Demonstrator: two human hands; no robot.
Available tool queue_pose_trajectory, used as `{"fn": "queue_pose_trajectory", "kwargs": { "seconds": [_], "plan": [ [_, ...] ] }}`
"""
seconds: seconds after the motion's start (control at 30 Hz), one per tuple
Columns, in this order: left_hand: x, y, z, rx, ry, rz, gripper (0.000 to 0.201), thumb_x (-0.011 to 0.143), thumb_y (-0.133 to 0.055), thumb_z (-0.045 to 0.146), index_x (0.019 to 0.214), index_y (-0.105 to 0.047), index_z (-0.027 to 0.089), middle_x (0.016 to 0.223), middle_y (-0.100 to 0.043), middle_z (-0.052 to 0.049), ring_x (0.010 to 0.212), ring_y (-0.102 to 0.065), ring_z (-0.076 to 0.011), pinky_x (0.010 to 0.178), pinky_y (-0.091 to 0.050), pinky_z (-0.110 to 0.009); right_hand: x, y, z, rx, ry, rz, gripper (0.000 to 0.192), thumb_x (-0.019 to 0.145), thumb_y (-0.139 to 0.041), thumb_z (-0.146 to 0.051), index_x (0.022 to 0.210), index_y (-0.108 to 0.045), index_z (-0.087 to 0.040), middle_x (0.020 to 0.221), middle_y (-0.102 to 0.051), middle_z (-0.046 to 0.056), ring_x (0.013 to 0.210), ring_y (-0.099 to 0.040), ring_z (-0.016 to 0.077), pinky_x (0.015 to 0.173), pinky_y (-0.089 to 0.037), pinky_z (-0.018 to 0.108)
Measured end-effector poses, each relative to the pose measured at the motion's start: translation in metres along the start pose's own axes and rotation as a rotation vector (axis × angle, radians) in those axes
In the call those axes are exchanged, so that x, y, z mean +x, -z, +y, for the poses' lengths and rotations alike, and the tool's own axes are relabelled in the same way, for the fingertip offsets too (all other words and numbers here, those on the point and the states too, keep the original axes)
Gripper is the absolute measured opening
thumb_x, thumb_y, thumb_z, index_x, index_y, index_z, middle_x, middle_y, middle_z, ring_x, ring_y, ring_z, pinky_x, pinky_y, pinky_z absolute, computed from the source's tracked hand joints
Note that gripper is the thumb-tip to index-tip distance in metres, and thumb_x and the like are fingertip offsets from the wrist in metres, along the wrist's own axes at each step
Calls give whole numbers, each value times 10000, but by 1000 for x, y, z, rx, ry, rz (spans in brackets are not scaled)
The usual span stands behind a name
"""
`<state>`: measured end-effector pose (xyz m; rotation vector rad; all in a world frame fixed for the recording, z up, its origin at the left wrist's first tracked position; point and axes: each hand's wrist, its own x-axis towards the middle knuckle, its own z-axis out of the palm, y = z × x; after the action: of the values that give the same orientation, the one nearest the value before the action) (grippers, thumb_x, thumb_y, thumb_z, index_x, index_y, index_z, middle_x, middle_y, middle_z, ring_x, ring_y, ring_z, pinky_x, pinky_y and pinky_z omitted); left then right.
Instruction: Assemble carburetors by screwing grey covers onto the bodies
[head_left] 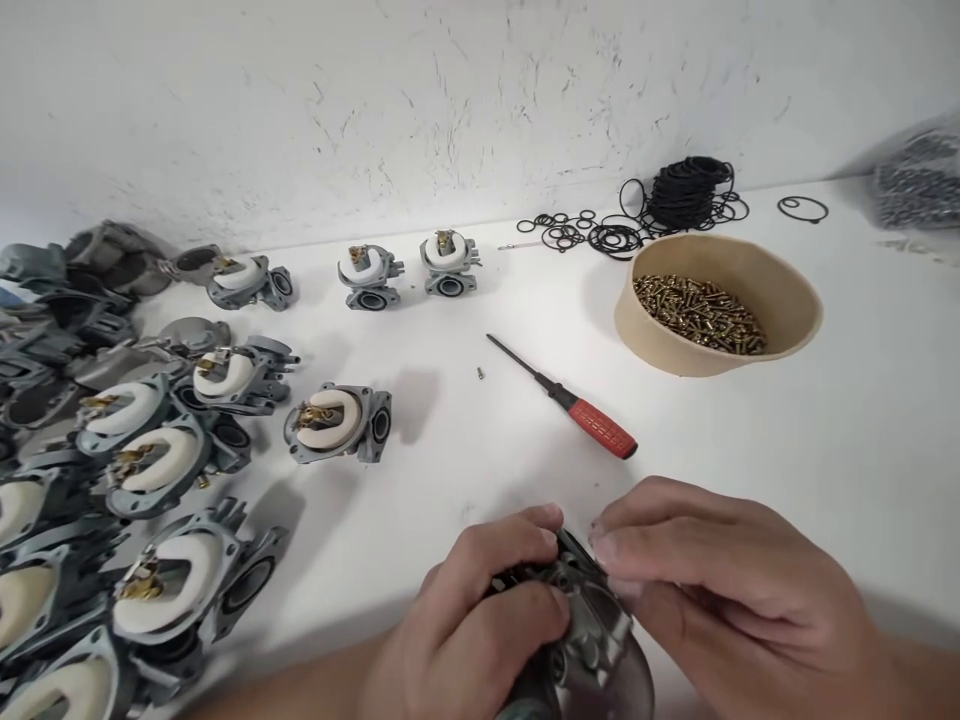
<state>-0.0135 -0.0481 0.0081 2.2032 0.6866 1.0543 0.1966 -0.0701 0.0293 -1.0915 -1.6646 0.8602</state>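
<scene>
Left hand [480, 620] and right hand [720, 590] both clasp one grey carburetor body [592, 640] at 6 o'clock | one red-handled screwdriver [577, 405] centre | one screw bowl [780, 290] at 2 o'clock | two carburetors [409, 268] at 12

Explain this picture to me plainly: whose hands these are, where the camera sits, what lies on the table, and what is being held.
The camera is worn on a person's head and looks down at their own two bare hands. The left hand and right hand together grip one grey metal part at the near edge of the white table. Many similar metal parts with white inserts are crowded on the left. Further back lie a red-handled screwdriver, a tan bowl of small brass screws, and a pile of black rubber rings by the wall.
</scene>
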Motion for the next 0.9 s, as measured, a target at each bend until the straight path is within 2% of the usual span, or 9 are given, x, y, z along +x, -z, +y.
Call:
{"fn": "queue_pose_trajectory", "kwargs": {
  "seconds": [0.33,0.47,0.6,0.67,0.77,0.9],
  "plan": [
    [-6,-1,-4,-177,118,31,220,975,-530,350,1125,-562,192,1065,-536,-100,1195,-626,-294,956,-572,-327,3,-15,3,121,-234,67,225,861,-549,-74,818,-691,-243,745,-645,-36,632,-615,60,567,-507,110],
    [-11,4,-14,-274,117,-28,276,964,-545,363,1213,-549,242,1082,-540,-90,1217,-612,-314,969,-562,-371,3,-19,6,175,-369,45,208,866,-541,-127,768,-685,-240,711,-630,-38,600,-582,67,533,-469,123],
    [-14,9,-26,-383,121,-35,330,962,-517,413,1262,-535,276,1107,-533,-94,1241,-589,-352,982,-550,-451,-1,-26,13,277,-478,26,182,869,-551,-184,782,-701,-240,711,-632,-26,630,-582,88,555,-468,147],
    [-15,10,-29,-404,133,-31,311,955,-530,384,1252,-539,294,1110,-536,-91,1249,-582,-362,986,-542,-487,-3,-30,15,352,-531,38,174,880,-555,-228,786,-702,-230,725,-635,-15,653,-584,100,568,-475,159],
    [-15,10,-30,-398,155,-41,358,898,-619,225,1230,-537,329,1106,-547,-73,1246,-587,-363,976,-546,-512,-3,-33,16,454,-624,42,189,890,-563,-280,772,-693,-212,735,-636,3,675,-587,115,569,-481,169],
    [-14,10,-33,-387,107,-63,458,808,-717,173,1197,-527,322,1078,-565,-66,1206,-615,-374,921,-582,-507,-2,-33,15,598,-609,18,181,890,-582,-320,794,-694,-216,744,-629,9,683,-600,122,582,-507,176]
  ]
}}
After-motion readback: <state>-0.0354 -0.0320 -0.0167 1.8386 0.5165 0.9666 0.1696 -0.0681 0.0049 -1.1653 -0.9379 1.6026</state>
